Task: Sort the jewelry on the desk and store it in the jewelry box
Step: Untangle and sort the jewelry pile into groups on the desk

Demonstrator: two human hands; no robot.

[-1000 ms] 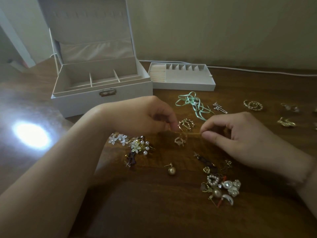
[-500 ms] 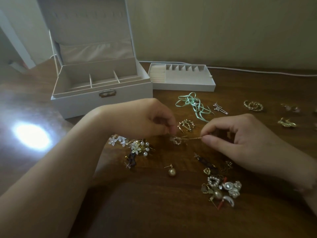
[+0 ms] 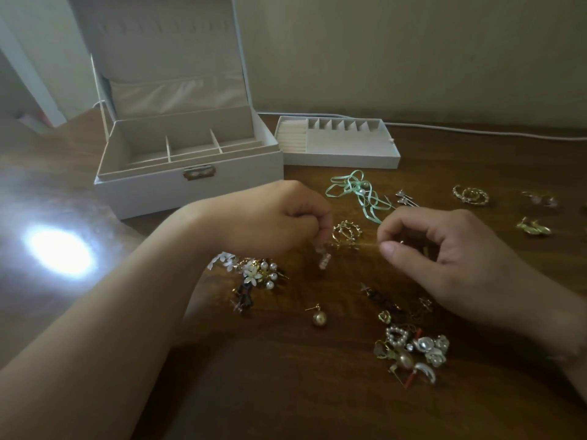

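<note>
Two hands over the desk (image 3: 286,392): left hand (image 3: 279,222) pinching a dangling pearl earring (image 3: 324,260), right hand (image 3: 444,249) curled, fingertips pinched, contents unclear.

open jewelry box (image 3: 190,182) unobstructed, scattered earrings (image 3: 346,231) crowding desk (image 3: 286,392)

No legible text, label, brand, number or sign is found. The metal clasp plate (image 3: 199,172) on the jewelry box (image 3: 190,188) is too blurred for any marking to be read.
</note>
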